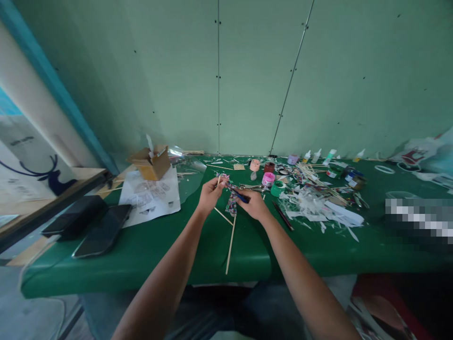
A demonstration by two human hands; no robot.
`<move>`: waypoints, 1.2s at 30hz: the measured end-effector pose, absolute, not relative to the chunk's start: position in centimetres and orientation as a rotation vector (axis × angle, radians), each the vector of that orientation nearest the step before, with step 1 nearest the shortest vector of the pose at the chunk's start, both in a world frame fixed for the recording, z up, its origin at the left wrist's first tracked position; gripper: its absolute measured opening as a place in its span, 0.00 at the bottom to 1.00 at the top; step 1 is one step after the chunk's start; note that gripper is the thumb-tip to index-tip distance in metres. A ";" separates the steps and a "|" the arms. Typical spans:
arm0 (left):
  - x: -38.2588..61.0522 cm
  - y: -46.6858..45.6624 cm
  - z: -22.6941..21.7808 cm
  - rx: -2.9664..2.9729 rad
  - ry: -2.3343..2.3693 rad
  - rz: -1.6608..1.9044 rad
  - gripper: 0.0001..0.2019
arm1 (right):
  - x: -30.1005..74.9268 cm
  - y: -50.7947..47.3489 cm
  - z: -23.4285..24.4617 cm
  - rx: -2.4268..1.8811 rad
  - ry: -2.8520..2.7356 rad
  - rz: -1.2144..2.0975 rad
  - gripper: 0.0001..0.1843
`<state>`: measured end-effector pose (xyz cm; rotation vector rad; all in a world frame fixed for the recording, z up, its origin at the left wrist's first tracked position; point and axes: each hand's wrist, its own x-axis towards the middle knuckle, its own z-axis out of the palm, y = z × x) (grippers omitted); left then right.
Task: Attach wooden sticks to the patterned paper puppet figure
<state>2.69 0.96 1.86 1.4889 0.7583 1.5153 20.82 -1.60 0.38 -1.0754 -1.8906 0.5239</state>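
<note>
Over the middle of the green table, my left hand [211, 192] pinches a small multicoloured paper-like piece [223, 178] with a thin wooden stick beside the fingers. My right hand [255, 204] is closed round a slim dark-blue tool [242, 196], its tip pointing at that piece; its exact kind is too small to tell. Between the hands and just below them, another patterned piece [231, 206] lies on the table. A long wooden stick [230, 245] runs from it toward the front edge, and a shorter stick [223, 216] slants nearby.
Paint jars, such as a pink jar [268, 179] and a green jar [278, 189], stand beyond my right hand. A heap of paper scraps [311, 203] and a dark pen [283, 216] lie rightward. Leftward are printed sheets [152, 196], a cardboard box [150, 163] and a phone [102, 231].
</note>
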 end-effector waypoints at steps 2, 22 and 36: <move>2.7 0.9 1.9 1.489 0.753 1.508 0.20 | 20.8 -1.7 0.5 -1.060 -1.893 0.535 0.17; 2.1 1.2 2.2 1.425 0.810 1.640 0.18 | 21.6 -0.9 -0.2 -1.178 -1.863 0.297 0.20; -1.5 -1.4 1.5 2.249 1.683 0.526 0.06 | 24.6 -5.3 3.4 -1.445 -2.636 -0.102 0.29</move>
